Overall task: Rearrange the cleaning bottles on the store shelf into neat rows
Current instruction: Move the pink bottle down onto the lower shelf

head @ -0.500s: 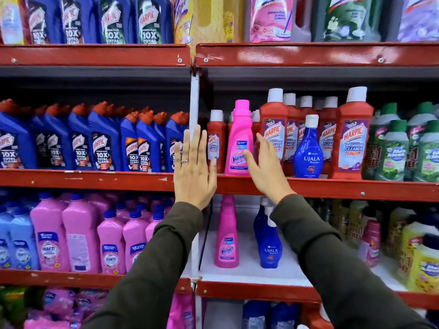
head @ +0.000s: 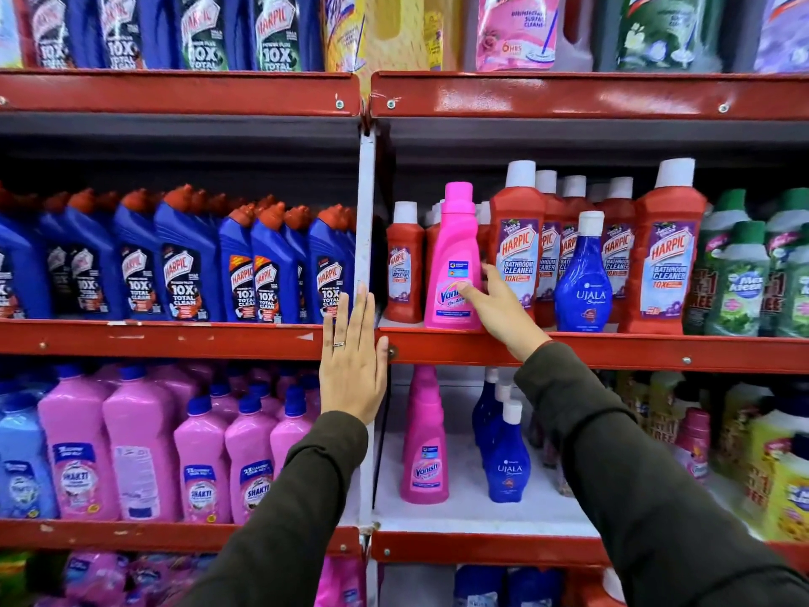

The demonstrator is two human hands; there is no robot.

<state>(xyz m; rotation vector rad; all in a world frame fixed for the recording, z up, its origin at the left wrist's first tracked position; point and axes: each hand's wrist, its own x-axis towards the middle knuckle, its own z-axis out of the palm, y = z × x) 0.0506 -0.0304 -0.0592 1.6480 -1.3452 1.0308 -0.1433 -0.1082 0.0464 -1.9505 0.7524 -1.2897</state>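
A pink Vanish bottle (head: 453,256) stands at the front of the middle shelf (head: 634,351), among red Harpic bathroom cleaner bottles (head: 518,247). My right hand (head: 501,311) grips its right side, thumb across the label and fingers along the edge. A blue Ujala bottle (head: 584,284) stands further right in front of the red bottles, beside another large red Harpic bottle (head: 665,260). My left hand (head: 352,370) is flat and open in front of the white upright post (head: 365,203), holding nothing.
Blue Harpic bottles (head: 184,265) fill the middle shelf on the left, and green bottles (head: 740,282) stand at the far right. One shelf down are another Vanish bottle (head: 424,449), Ujala bottles (head: 508,464) and pink Shakti bottles (head: 144,453). The upper shelf edge (head: 569,96) overhangs.
My right hand has moved forward onto the pink Vanish bottle and taken hold of its right side. My left hand has stayed in front of the post.
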